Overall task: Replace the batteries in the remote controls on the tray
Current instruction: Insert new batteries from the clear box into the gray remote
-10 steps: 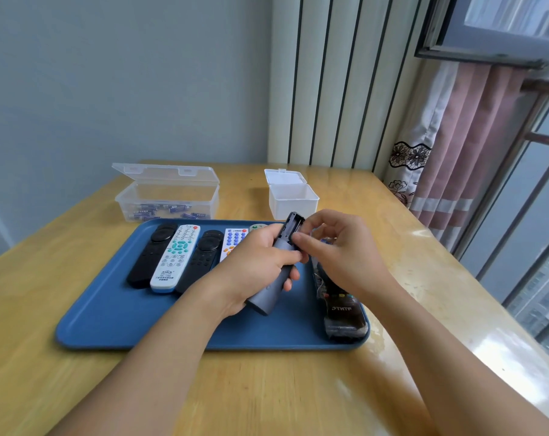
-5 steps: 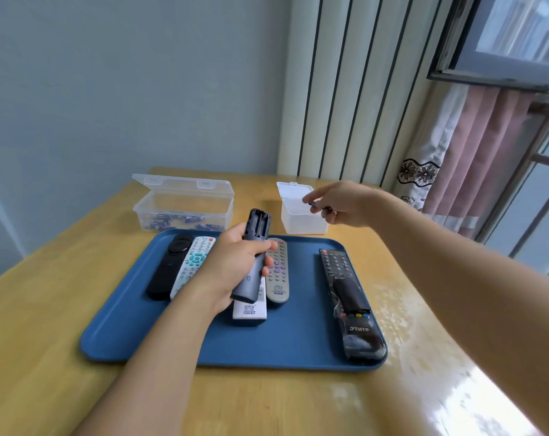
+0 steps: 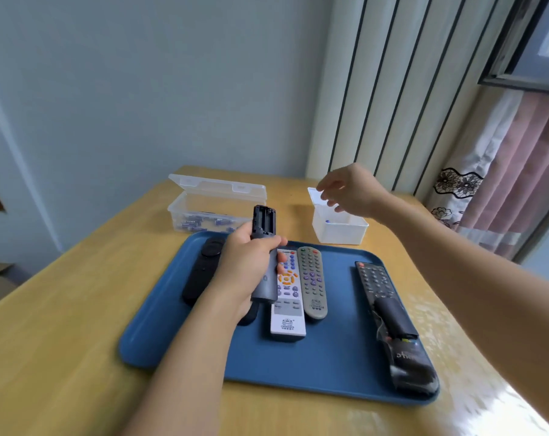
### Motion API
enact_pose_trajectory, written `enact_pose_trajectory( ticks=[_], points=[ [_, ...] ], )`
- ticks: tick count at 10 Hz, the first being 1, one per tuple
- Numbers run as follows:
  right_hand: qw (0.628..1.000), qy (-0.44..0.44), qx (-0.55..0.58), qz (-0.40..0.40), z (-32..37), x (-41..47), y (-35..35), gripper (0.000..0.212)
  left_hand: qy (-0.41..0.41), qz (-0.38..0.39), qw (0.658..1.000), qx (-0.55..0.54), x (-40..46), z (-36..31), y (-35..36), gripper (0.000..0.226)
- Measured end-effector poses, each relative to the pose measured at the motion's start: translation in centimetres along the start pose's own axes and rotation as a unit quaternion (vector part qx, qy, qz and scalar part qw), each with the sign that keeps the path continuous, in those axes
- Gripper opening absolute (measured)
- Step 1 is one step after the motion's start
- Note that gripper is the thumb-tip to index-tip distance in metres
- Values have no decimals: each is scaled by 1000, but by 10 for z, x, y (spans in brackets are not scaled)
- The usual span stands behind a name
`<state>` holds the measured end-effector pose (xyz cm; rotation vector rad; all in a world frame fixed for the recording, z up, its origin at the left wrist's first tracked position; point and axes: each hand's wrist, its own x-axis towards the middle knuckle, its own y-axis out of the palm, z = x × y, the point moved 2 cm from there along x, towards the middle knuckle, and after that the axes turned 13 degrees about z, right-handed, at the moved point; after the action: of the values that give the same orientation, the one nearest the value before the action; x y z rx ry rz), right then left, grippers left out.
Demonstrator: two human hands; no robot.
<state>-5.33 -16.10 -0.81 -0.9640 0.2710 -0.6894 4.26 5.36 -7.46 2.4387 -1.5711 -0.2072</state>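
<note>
Left hand (image 3: 248, 262) gripping grey remote (image 3: 263, 253), compartment seemingly empty, right hand (image 3: 352, 190) loose

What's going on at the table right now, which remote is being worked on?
A person's left hand grips a dark grey remote above the blue tray, back side up, its battery compartment open and looking empty. The right hand hovers with relaxed fingers over the small white box, where a small battery-like item lies. A clear box of batteries sits open behind the tray. Other remotes lie on the tray.
</note>
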Motion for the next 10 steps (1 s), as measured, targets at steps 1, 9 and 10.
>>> enact_pose_trajectory(
  ticks=[1,9,10],
  points=[
    [990,-132,4,50,59,-20,24,19,41,-74,995,-53,-5,-16,-25,7],
    [925,4,-317,209,131,101,138,58,31,-137,988,-65,10,8,-125,8],
    [944,31,-255,207,122,107,144,41,44,-149,984,-87,10,6,-127,5]
  ],
)
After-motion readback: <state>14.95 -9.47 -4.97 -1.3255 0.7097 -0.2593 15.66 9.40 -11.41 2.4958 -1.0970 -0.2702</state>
